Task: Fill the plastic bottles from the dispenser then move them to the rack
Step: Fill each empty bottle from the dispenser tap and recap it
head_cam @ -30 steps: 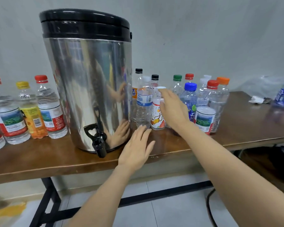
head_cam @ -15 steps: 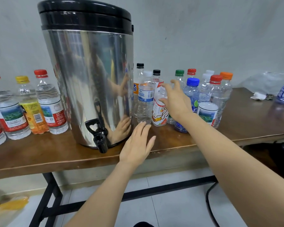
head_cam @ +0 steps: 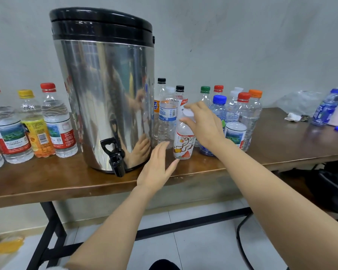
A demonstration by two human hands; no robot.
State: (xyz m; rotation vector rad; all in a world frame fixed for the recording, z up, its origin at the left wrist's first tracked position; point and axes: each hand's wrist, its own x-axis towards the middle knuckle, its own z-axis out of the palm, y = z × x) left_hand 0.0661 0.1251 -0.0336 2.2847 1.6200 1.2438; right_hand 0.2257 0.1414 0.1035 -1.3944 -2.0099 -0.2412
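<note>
Mostly hiding its top, right hand (head_cam: pixel 203 126) fingers (head_cam: pixel 192 107) grasp the patterned bottle (head_cam: pixel 183 142); left hand (head_cam: pixel 157 168) lies flat, released, on the bench (head_cam: pixel 66 179).

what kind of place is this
Probably a makeshift bottle-filling station in a plain workroom: a steel dispenser and rows of plastic bottles on a wooden table against a bare wall.

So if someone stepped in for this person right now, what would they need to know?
Left hand: open, flat at the table edge beside the dispenser.
Right hand: fingers curled round the white cap of the cartoon-label bottle, standing on the table.
Done: bottles left of the dispenser look full.
Left: fill this one at the tap, then the clear bottles behind it; no rack in view.
</note>
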